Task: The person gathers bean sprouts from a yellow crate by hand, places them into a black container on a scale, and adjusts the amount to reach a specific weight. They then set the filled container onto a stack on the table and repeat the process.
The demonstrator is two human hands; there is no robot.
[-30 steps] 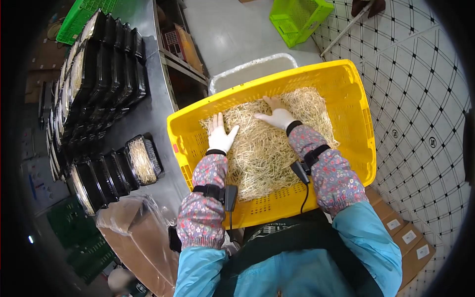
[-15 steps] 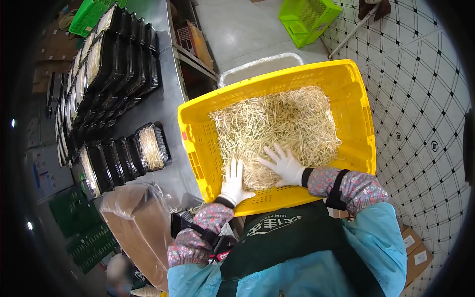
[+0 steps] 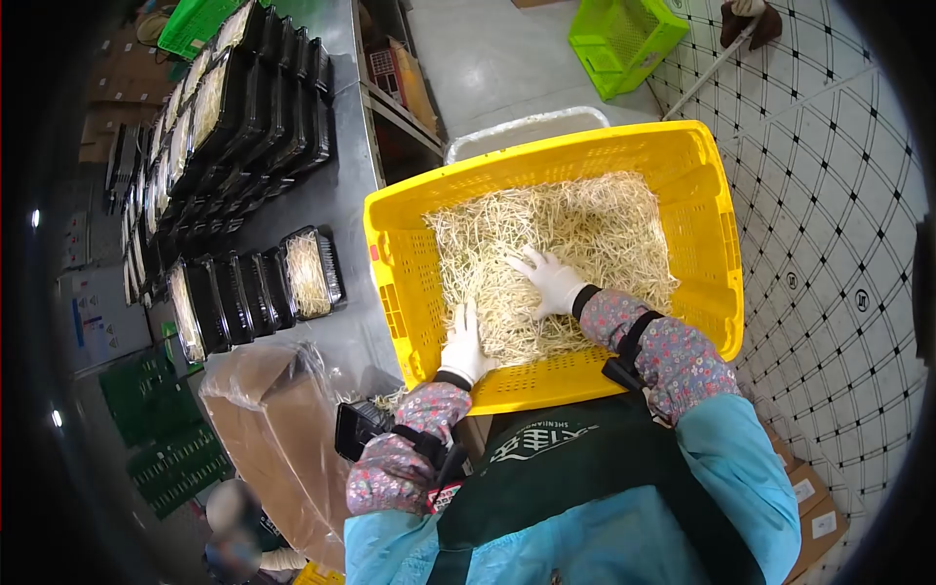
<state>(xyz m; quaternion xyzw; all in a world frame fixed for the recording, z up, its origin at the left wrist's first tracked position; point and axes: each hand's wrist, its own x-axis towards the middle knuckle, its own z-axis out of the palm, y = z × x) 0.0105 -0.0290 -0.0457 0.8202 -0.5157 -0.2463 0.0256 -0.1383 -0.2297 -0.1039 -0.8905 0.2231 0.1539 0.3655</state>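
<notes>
A yellow plastic crate [image 3: 639, 146] with slotted walls holds a thick layer of pale bean sprouts [image 3: 595, 229]. My left hand [image 3: 464, 353], in a white glove, lies at the crate's near left corner with its fingers stretched forward against the sprouts. Toward the middle of the heap, my right hand [image 3: 552, 283], gloved too, rests on the sprouts with its fingers apart. Neither hand grips anything that shows; the right fingertips are partly sunk among the sprouts.
Black trays of sprouts [image 3: 229, 107] stand stacked on the metal table [image 3: 341, 195] at left, with a shorter row [image 3: 310, 273] nearer. A plastic-lined cardboard box [image 3: 273, 419] sits below. Behind the crate are a white tub [image 3: 526, 127] and a green crate [image 3: 624, 44]. Another person [image 3: 239, 531] shows lower left.
My right hand has moved forward and slightly left over the sprouts, deeper into the crate. My left hand stays near the same corner. The whole view has shifted slightly.
</notes>
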